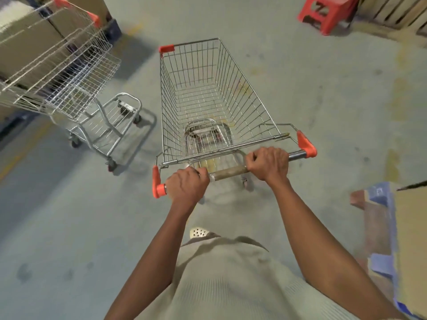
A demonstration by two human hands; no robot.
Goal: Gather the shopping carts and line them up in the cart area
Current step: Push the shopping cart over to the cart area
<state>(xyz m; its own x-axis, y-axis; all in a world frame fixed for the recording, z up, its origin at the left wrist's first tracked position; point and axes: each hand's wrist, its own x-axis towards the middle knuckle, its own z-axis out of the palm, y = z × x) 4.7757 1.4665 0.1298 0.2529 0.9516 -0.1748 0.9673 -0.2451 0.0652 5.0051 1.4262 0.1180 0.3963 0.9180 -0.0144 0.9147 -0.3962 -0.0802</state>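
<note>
An empty wire shopping cart (208, 93) with orange corner caps stands straight ahead of me on the grey concrete floor. Both hands grip its push bar (228, 173): my left hand (187, 183) near the bar's left orange end, my right hand (268, 163) toward the right end. At the left stand other wire carts (69, 72), nested one into the other, facing the same way and apart from mine by a short gap.
Cardboard boxes (27, 45) are stacked behind the left carts. A red plastic stool (325, 12) sits far right, beside wooden crates (392, 17). A cardboard box on a blue pallet (381, 227) juts in at the near right.
</note>
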